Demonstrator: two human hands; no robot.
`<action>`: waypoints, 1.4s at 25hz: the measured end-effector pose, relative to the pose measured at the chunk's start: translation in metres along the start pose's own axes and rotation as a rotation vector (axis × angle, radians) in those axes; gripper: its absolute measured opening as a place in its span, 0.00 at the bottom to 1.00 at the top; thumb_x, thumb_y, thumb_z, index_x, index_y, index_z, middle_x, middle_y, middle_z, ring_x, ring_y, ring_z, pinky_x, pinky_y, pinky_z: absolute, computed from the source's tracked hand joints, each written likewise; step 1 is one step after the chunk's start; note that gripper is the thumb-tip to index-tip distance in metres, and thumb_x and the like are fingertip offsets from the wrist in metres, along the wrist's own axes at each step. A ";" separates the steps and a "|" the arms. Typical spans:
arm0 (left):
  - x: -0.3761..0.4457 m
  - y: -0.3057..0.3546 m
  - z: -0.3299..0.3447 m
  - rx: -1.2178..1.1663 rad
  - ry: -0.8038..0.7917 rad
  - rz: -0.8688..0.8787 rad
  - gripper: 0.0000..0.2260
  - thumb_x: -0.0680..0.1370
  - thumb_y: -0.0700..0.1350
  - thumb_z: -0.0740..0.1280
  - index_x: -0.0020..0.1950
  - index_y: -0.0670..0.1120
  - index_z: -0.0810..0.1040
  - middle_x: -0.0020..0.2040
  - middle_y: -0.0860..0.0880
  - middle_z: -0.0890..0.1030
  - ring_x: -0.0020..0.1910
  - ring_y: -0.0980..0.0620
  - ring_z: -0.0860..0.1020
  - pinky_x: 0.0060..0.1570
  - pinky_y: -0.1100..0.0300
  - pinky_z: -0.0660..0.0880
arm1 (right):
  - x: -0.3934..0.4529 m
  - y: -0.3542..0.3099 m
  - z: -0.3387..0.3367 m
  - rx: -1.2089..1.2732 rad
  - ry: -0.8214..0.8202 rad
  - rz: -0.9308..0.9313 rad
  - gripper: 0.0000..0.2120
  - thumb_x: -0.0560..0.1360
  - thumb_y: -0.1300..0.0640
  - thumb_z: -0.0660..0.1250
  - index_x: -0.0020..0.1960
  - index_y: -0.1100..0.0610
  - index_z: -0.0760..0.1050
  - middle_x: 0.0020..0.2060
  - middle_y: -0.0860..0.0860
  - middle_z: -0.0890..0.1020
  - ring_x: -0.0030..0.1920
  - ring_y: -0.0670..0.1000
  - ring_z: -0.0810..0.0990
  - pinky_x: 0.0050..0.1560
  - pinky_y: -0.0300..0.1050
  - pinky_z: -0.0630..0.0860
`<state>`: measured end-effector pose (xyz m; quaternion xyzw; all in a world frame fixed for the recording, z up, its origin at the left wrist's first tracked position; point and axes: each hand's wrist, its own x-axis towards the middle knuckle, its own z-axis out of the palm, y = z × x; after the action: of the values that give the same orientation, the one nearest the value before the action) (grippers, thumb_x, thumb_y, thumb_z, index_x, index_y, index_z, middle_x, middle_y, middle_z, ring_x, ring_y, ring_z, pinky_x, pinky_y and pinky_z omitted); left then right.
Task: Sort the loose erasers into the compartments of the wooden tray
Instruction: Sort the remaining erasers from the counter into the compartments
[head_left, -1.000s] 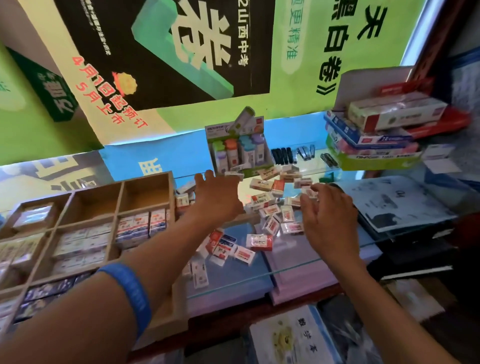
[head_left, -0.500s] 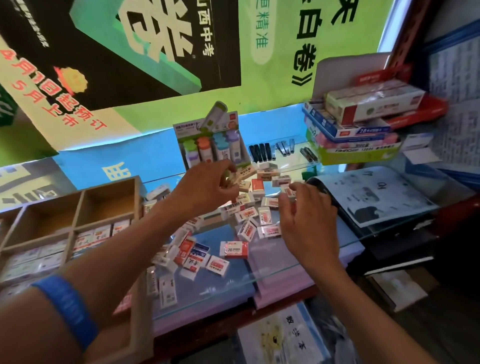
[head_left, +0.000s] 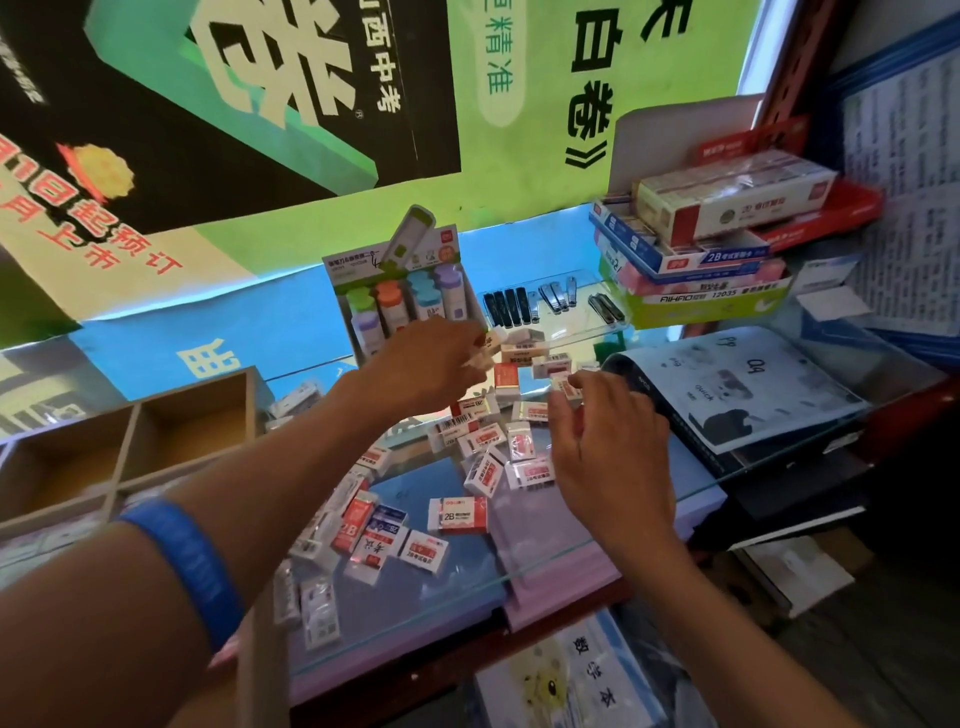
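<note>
The left hand (head_left: 431, 358) pinches an eraser (head_left: 491, 340) above the bench (head_left: 519, 561), while the right hand (head_left: 608, 447) pinches another eraser (head_left: 563, 387).

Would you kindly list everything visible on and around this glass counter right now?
loose erasers: dozens, mostly white with red or blue sleeves, scattered on the glass counter
wooden tray: one, tan, far left, two visible compartments bare
correction tape display: one, pastel tubes, behind the pile
nail clippers: several, black and silver, rear shelf
stacked boxes: several, red, blue, green, right rear
open booklet: one, pale blue, right
blue wristband: one, left forearm
left hand: pinches an eraser
right hand: fingers pinch an eraser
</note>
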<state>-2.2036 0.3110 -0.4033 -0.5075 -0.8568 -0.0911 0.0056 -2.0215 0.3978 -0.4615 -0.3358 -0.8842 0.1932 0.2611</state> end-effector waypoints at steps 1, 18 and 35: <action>0.000 0.002 0.002 -0.058 0.079 -0.003 0.14 0.82 0.53 0.62 0.63 0.47 0.73 0.57 0.45 0.81 0.51 0.46 0.79 0.47 0.54 0.74 | 0.000 0.000 0.000 0.005 0.002 0.001 0.17 0.82 0.45 0.54 0.64 0.53 0.71 0.61 0.50 0.76 0.59 0.54 0.72 0.57 0.52 0.66; 0.013 0.026 0.008 -0.049 0.059 -0.031 0.12 0.78 0.39 0.65 0.60 0.47 0.72 0.55 0.44 0.79 0.47 0.47 0.76 0.40 0.57 0.69 | -0.001 0.001 0.002 0.015 0.022 0.000 0.16 0.82 0.46 0.54 0.63 0.53 0.71 0.61 0.50 0.76 0.58 0.54 0.73 0.56 0.53 0.68; -0.208 -0.010 -0.062 -2.133 0.474 -0.811 0.11 0.80 0.41 0.59 0.37 0.48 0.68 0.25 0.53 0.72 0.23 0.59 0.73 0.15 0.72 0.57 | 0.033 -0.036 -0.003 -0.274 -0.059 -0.214 0.24 0.77 0.55 0.61 0.72 0.54 0.64 0.71 0.55 0.68 0.66 0.61 0.71 0.61 0.58 0.68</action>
<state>-2.1161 0.1154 -0.3649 0.0861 -0.4223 -0.8533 -0.2935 -2.0580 0.3961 -0.4296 -0.2663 -0.9402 0.0515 0.2060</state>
